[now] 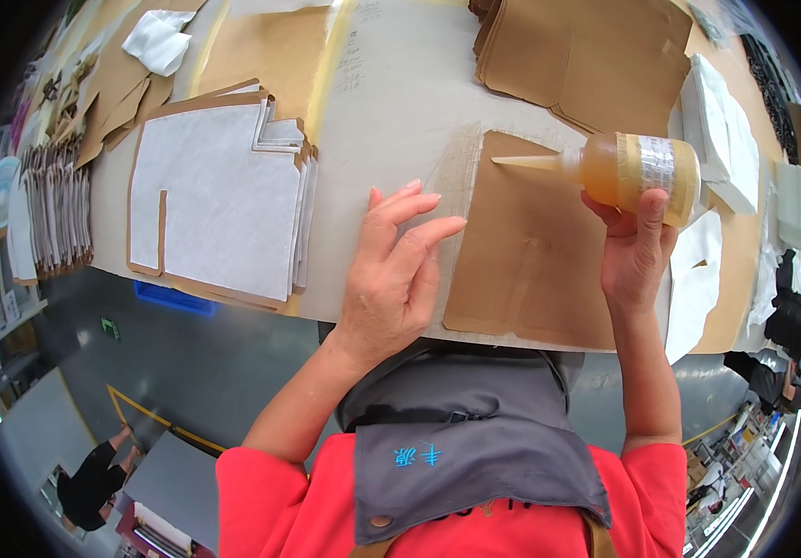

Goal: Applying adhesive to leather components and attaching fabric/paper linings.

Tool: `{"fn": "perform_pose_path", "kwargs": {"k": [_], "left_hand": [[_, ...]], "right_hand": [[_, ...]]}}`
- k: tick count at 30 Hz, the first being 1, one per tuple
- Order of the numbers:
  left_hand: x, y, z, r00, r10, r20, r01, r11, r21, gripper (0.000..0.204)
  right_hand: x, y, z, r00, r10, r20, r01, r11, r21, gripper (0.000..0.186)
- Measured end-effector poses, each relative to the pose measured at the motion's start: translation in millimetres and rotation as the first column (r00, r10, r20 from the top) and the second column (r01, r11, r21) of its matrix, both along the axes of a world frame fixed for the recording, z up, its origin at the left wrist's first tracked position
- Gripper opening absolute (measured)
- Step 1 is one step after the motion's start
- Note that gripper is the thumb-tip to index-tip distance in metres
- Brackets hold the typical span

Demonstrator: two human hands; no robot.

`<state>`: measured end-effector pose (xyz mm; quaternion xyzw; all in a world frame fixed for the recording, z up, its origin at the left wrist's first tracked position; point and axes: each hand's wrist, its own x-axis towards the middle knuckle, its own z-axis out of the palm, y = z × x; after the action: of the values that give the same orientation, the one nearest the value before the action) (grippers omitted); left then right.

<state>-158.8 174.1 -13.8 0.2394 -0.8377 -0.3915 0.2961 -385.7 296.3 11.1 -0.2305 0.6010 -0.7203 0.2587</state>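
Note:
My right hand [636, 244] grips a glue bottle [616, 174] that lies sideways in the air, its long pale nozzle pointing left. The bottle is clear with amber liquid inside and yellowish tape round its base. Beneath it, a brown cardboard piece [521, 270] lies flat on the table in front of me. My left hand [396, 265] hovers at that piece's left edge, fingers apart and holding nothing. Further left rests a stack of brown pieces faced with white sheets [214, 195], with a narrow slot and a notched corner.
A pile of brown cardboard [587, 56] sits at the far right, beside white folded sheets [721, 130]. More white sheets [695, 279] lie near my right arm. Upright bundled pieces [52, 209] stand at the left edge. A blue crate [173, 298] is below the table; another person [93, 488] is behind left.

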Motion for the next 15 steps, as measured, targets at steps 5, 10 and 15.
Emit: {"fn": "perform_pose_path", "kwargs": {"k": [5,10,15], "left_hand": [[2,2,-4,1.000,0.000,-0.027,0.000,1.000,-0.005,0.032],[2,1,-6,0.999,-0.001,-0.042,0.000,1.000,-0.017,0.032],[1,-1,-5,0.999,0.004,-0.048,-0.006,0.999,-0.041,0.031]], "right_hand": [[11,18,1,0.999,0.046,0.014,-0.046,0.998,0.038,0.054],[29,34,5,0.993,0.085,0.088,-0.093,0.991,0.092,0.065],[47,49,3,0.992,0.098,0.074,-0.106,0.989,0.108,0.077]]}}
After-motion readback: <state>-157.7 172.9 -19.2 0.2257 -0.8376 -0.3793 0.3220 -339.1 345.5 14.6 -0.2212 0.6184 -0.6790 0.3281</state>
